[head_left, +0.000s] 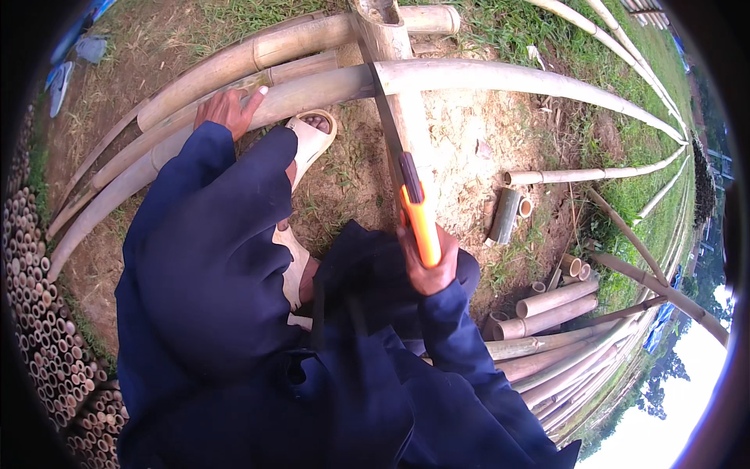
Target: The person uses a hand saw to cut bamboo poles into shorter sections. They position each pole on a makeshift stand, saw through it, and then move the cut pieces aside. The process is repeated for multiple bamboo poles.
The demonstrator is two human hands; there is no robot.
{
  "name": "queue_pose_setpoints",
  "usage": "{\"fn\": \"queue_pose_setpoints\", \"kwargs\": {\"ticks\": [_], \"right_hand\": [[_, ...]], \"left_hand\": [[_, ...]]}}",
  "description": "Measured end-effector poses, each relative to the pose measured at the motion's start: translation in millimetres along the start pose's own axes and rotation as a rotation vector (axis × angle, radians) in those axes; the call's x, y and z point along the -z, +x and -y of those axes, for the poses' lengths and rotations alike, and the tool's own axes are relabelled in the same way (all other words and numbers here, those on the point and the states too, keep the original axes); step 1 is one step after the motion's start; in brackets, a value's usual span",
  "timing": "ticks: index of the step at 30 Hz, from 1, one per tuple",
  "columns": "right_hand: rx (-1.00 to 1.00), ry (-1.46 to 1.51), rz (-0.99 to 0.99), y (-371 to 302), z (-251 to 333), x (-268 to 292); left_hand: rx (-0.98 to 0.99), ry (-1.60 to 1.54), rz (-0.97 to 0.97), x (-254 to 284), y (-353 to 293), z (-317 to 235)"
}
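Observation:
My right hand (434, 262) is wrapped round the orange handle of a handsaw (388, 117). The saw's dark blade reaches away from me and lies across a long bamboo pole (484, 76), at a spot where the pole's colour turns from greyish to pale. That pole rests over another bamboo piece (406, 133) running away from me, whose far end is hollow. My left hand (227, 112) lies on the pole to the left of the blade, fingers spread and thumb out. Whether the blade has cut into the pole, I cannot tell.
More bamboo poles (273, 48) lie at the far left. Short cut pieces (505, 215) and a stack of poles (556, 309) are on the right. A large pile of bamboo (47, 336) shows its round ends at left. My sandalled foot (312, 141) stands near the pole.

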State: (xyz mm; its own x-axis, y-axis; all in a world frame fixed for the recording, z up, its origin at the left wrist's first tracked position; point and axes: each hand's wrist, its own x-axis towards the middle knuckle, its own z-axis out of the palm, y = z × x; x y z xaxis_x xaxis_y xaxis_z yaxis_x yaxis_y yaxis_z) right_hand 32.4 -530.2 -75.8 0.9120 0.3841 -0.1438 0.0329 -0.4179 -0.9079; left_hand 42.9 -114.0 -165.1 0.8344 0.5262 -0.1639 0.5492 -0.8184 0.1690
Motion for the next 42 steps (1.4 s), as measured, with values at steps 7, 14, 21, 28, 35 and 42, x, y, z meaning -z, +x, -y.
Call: {"fn": "queue_pose_setpoints", "kwargs": {"ticks": [7, 14, 21, 28, 35, 42], "right_hand": [[0.009, -0.069, 0.028, -2.0, -2.9, 9.8], [0.04, 0.004, -0.029, 26.1, 12.4, -15.8], [0.071, -0.063, 0.034, -27.1, -13.2, 11.1], [0.142, 0.113, -0.011, 120.5, 3.9, -42.8], [0.145, 0.167, -0.039, 96.1, -6.1, -43.4], [0.052, 0.174, -0.015, 90.8, -4.5, -44.9]], "left_hand": [[0.017, -0.016, 0.067, 2.5, 0.3, 0.4], [-0.003, -0.013, 0.031, 11.4, 2.0, -1.5], [0.025, 0.011, 0.048, 11.1, -8.2, -1.7], [0.026, -0.011, 0.084, 17.1, -1.7, -6.7], [0.004, -0.009, 0.028, 1.1, 4.3, 9.3], [-0.075, -0.017, 0.021, -6.8, 13.8, 16.7]]}}
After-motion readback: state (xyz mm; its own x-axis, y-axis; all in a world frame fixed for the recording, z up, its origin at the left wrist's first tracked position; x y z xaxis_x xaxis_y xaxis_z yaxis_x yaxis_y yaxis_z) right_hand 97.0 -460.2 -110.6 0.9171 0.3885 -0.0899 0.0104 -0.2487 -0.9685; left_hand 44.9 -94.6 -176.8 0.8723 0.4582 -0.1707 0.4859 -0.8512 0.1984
